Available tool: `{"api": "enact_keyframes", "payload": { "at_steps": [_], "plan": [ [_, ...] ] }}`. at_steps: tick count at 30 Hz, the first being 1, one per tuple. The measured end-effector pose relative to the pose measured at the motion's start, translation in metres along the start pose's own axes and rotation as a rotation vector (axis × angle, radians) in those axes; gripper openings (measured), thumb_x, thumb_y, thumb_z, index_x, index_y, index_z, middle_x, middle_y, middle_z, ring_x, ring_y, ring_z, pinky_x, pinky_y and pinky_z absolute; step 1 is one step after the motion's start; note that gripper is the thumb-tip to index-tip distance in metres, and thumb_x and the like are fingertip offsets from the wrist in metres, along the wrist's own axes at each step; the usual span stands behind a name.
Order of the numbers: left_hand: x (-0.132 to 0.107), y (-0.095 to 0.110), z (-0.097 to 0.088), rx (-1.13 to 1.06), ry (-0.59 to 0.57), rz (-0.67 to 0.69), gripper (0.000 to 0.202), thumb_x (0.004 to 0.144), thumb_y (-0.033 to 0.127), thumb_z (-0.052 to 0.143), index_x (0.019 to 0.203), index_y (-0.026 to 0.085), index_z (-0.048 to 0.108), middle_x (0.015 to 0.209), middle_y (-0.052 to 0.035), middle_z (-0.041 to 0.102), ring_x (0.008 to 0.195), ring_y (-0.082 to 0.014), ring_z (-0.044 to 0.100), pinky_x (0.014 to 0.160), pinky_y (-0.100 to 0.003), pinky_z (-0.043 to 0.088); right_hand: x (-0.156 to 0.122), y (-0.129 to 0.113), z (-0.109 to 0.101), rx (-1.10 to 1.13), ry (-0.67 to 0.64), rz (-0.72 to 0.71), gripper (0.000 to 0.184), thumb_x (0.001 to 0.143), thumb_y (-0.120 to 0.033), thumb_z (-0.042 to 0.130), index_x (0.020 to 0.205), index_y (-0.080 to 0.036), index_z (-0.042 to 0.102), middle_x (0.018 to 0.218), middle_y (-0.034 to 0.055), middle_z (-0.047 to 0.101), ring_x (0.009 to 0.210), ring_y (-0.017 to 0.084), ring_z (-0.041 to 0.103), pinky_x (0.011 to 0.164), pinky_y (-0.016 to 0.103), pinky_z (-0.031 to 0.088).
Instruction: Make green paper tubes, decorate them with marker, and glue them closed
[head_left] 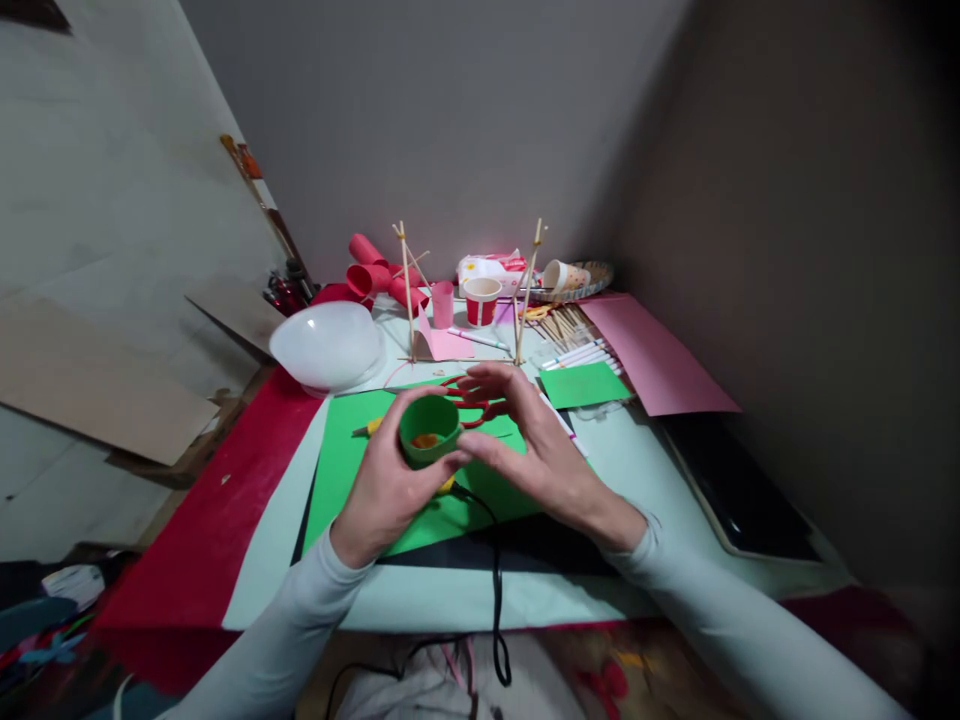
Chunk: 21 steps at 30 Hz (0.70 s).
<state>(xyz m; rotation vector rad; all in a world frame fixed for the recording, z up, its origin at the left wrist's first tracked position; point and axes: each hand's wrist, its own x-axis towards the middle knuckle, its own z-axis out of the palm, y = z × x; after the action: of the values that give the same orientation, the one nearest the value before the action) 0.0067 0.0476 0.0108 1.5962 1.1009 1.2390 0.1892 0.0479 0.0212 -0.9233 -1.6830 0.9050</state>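
Observation:
A rolled green paper tube (420, 455) is upright above the table, and my left hand (390, 475) is wrapped around its left side. Something orange shows inside the tube; I cannot make out what it is. My right hand (536, 450) is just right of the tube, its fingers curved and apart, the thumb tip close to or touching the rim. Below both hands lies a large green paper sheet (341, 470). Red-handled scissors (472, 410) rest on it behind the tube. A yellow tool with a black cord (496, 570), possibly a glue gun, is mostly hidden by my left hand.
Stick frames (405, 290) stand behind, near a pink tube (442, 305) and a red-and-white paper cup (481, 305). A white balloon-like form (328, 345) sits left. Pink paper (652, 360), a small green sheet (585, 385) and a black tablet-like object (739, 490) lie right.

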Motion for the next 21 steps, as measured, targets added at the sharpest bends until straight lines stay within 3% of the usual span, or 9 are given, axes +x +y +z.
{"api": "enact_keyframes", "payload": {
  "at_steps": [3, 6, 9, 13, 15, 21],
  "plan": [
    [-0.003, -0.010, 0.006, 0.079, -0.102, 0.043, 0.067, 0.069, 0.033, 0.084, 0.129, 0.021, 0.058, 0.135, -0.0149, 0.067, 0.122, -0.0339, 0.065, 0.106, -0.047, 0.051, -0.005, -0.008, -0.001, -0.214, -0.135, -0.233, 0.068, 0.089, -0.043, 0.078, 0.144, -0.023, 0.044, 0.141, 0.0150, 0.059, 0.130, 0.029, 0.058, 0.111, 0.047, 0.047],
    [-0.006, -0.016, 0.013, 0.155, -0.105, 0.049, 0.072, 0.066, 0.023, 0.078, 0.134, 0.020, 0.054, 0.133, -0.0154, 0.068, 0.126, -0.0368, 0.064, 0.108, -0.050, 0.049, -0.012, -0.007, 0.000, -0.355, -0.165, -0.341, 0.061, 0.095, -0.035, 0.072, 0.147, -0.024, 0.043, 0.144, 0.0145, 0.058, 0.137, 0.030, 0.053, 0.116, 0.049, 0.044],
    [-0.006, -0.015, 0.016, 0.153, -0.134, 0.046, 0.075, 0.067, 0.018, 0.074, 0.139, 0.021, 0.054, 0.135, -0.0137, 0.068, 0.127, -0.0356, 0.064, 0.111, -0.050, 0.048, -0.018, -0.005, -0.005, -0.368, -0.131, -0.329, 0.057, 0.098, -0.029, 0.067, 0.149, -0.024, 0.043, 0.148, 0.0140, 0.059, 0.137, 0.028, 0.055, 0.115, 0.046, 0.046],
    [-0.005, -0.008, 0.008, 0.104, -0.190, 0.054, 0.086, 0.070, 0.031, 0.084, 0.148, 0.024, 0.049, 0.149, -0.0117, 0.060, 0.138, -0.0328, 0.057, 0.119, -0.049, 0.042, -0.023, 0.000, -0.021, -0.436, -0.070, -0.284, 0.060, 0.097, -0.032, 0.070, 0.150, -0.026, 0.043, 0.144, 0.0131, 0.063, 0.129, 0.028, 0.062, 0.109, 0.045, 0.050],
    [-0.006, -0.006, 0.000, 0.103, -0.150, 0.048, 0.087, 0.070, 0.040, 0.088, 0.148, 0.026, 0.050, 0.149, -0.0109, 0.060, 0.137, -0.0321, 0.057, 0.119, -0.049, 0.041, -0.025, 0.006, -0.028, -0.528, -0.080, -0.279, 0.059, 0.098, -0.035, 0.068, 0.151, -0.026, 0.043, 0.141, 0.0127, 0.066, 0.125, 0.029, 0.063, 0.109, 0.048, 0.049],
    [-0.018, -0.006, -0.024, 0.056, 0.018, 0.003, 0.058, 0.082, 0.046, 0.080, 0.133, 0.026, 0.063, 0.135, -0.0088, 0.068, 0.126, -0.0293, 0.065, 0.113, -0.045, 0.049, -0.030, 0.028, -0.032, -0.654, -0.229, -0.206, 0.067, 0.099, -0.045, 0.065, 0.154, -0.018, 0.040, 0.146, 0.0194, 0.061, 0.127, 0.036, 0.059, 0.108, 0.055, 0.046]
  ]
}}
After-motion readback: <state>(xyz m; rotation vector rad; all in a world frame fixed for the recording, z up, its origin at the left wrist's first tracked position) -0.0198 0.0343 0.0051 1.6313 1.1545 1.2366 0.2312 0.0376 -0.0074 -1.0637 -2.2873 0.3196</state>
